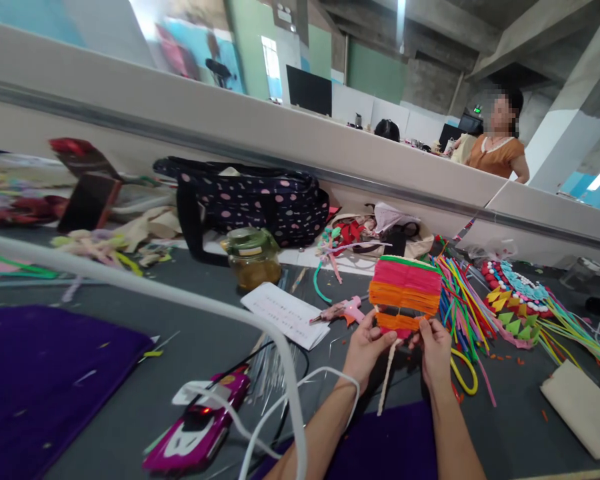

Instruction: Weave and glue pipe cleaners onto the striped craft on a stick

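Observation:
My left hand and my right hand both grip the lower edge of a small woven panel of pink, orange and green fuzzy strips, held upright above the grey table. A cream-coloured strand hangs down from the panel between my wrists. A white cable loops over my left forearm. A pink glue gun lies just left of my left hand.
A bundle of coloured pipe cleaners and a colourful craft piece lie to the right. A jar, a polka-dot bag, a paper sheet, a magenta tool and purple cloth lie left. A person stands beyond the partition.

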### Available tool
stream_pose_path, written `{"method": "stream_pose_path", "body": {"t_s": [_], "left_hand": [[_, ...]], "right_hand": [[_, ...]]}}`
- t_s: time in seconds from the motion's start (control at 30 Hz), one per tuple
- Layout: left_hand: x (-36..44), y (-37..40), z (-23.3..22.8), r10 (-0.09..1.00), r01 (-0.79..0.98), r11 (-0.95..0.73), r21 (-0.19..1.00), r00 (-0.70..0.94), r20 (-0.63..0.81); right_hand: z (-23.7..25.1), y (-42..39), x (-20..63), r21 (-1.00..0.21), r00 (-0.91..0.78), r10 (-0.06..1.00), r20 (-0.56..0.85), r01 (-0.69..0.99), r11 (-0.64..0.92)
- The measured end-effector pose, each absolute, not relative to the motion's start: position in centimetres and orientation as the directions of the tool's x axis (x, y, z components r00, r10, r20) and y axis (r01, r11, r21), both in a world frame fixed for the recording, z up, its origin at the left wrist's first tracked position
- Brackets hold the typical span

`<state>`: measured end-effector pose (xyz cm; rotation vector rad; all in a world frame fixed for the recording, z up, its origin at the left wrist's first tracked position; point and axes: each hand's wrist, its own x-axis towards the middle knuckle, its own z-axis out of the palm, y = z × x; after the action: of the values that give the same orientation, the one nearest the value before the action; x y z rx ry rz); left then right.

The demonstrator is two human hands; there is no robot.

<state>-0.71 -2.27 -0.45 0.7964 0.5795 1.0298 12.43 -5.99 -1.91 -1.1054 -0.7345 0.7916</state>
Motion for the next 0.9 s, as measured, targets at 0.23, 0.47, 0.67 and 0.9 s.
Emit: {"method": "stream_pose_path", "body": {"t_s": [0.23,0.47,0.67,0.9], "left_hand": [[-0.73,-2.63,-0.09,0.900,-0.530,0.298,0.794,0.433,-0.049],[-0.63,-2.81,0.14,0.904,-0.526,0.332,0.783,0.416,-0.103],[-0.64,-3.03,0.25,0.926,-0.553,0.288,0.782,0.368,-0.081],[-0.51,-3.27,0.53,0.923,-0.540,0.307,0.784,0.370,-0.106]], "right_hand": [[-1.72,-5.99,12.34,-0.925,0.547,0.834,0.076,-0.273,0.263],[-1.79,-5.87,12.26,-0.915,0.565,0.824,0.044,-0.309,0.261],[-1.81,-6.18,12.26,-0.916,0.453,0.890,0.059,-0.329,0.228],[-2.22,-6.04,12.23,-0.935,0.523,0.850,0.054,-0.272,0.227]]}}
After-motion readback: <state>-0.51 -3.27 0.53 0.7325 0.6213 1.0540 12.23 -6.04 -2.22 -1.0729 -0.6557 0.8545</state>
